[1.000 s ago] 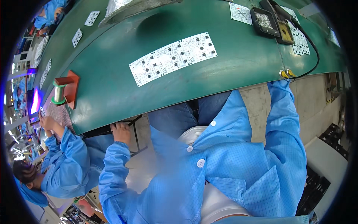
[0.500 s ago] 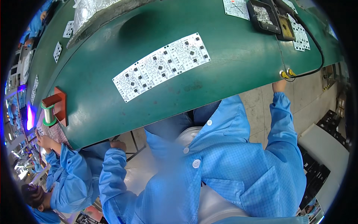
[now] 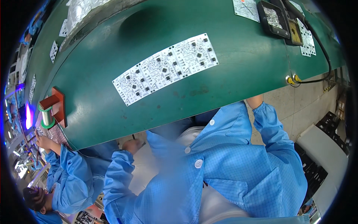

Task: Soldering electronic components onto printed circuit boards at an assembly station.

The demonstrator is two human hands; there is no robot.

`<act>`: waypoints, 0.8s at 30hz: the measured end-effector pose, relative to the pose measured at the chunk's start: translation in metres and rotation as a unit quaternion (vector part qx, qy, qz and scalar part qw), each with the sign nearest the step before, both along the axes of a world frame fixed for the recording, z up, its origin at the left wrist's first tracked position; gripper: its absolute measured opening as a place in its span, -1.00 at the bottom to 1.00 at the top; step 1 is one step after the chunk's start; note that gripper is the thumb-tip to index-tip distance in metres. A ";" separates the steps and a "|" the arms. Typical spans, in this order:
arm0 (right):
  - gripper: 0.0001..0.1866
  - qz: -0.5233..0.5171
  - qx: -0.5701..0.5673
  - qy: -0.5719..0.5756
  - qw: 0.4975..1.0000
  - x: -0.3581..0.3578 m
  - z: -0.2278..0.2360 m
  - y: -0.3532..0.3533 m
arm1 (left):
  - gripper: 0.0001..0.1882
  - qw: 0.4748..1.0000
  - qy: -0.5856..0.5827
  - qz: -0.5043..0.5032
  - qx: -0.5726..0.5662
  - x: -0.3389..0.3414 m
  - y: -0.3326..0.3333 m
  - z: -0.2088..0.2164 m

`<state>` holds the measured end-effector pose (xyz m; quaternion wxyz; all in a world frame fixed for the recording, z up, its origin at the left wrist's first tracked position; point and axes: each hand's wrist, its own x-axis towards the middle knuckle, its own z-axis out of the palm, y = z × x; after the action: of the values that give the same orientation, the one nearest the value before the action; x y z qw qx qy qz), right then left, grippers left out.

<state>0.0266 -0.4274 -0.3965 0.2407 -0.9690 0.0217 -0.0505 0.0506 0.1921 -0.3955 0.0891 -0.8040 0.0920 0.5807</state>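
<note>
Both hands sit at the near edge of the green bench [image 3: 112,108], left hand [image 3: 131,145] and right hand [image 3: 254,100] mostly hidden beneath it; finger state cannot be told. Farther in, mid-bench, the white circuit panel [image 3: 166,68] lies flat, long axis rising left to right. Beyond it, at the far right, stand black trays [image 3: 274,18].

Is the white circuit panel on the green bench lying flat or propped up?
Flat. The panel rests face up on the bench, chips showing, no edge lifted.

Green table [image 3: 231,80]. Solder spool [image 3: 47,116] on red stand [image 3: 56,105] at near-left edge. Black tray [image 3: 275,18] and brass-wool tip cleaner [image 3: 294,33] far right, black cable [image 3: 323,52] beside them. Co-worker in blue coat [image 3: 69,175] near left.
</note>
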 end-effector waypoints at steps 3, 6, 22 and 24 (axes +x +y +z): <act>-0.78 0.066 0.031 0.037 0.997 0.025 0.020 0.039 | -0.82 0.967 -0.184 0.133 -0.112 0.004 -0.001 -0.006; -0.75 0.135 0.130 0.131 0.974 0.051 0.038 0.105 | -0.87 0.824 -0.332 0.255 -0.380 0.010 -0.010 -0.010; -0.67 0.540 0.166 0.041 0.824 0.100 0.040 0.250 | -0.76 0.747 -0.135 0.577 -0.301 0.013 -0.068 0.104; -0.66 0.483 0.134 0.059 0.863 0.109 0.041 0.238 | -0.76 0.747 -0.125 0.556 -0.342 0.016 -0.075 0.114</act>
<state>0.1359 -0.1893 -0.3554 0.3612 -0.8178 -0.4279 0.1327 0.0669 0.1171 -0.2811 -0.5200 -0.7548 -0.1908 0.3514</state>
